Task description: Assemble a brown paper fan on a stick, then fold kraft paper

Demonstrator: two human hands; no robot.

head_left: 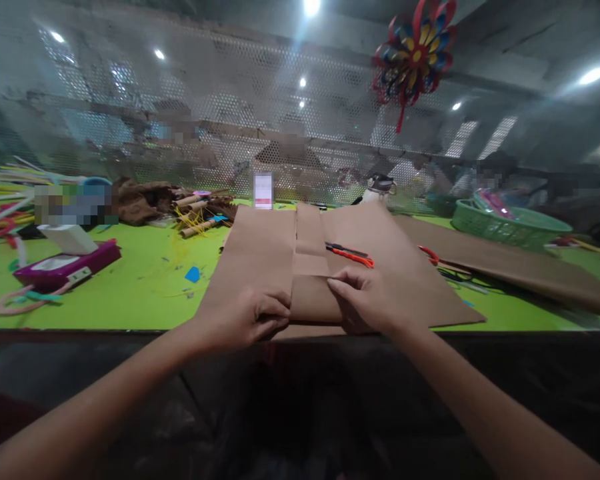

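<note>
Pressing down on a big folded sheet of brown kraft paper [260, 260] at the near edge of the lime-green surface [145, 267], lower middle of the frame. Left hand [247, 319] is curled, fingers pinching the paper's folded edge; right hand [365, 300] lies just beside it, fingers bent, holding down the narrow centre flap. An orange utility knife [350, 253] sits on the same paper just above the right hand. Green plastic basket [505, 227] is off at the right, purple box [67, 267] at the left, and a red-blue paper pinwheel [415, 57] hangs upper right.
</note>
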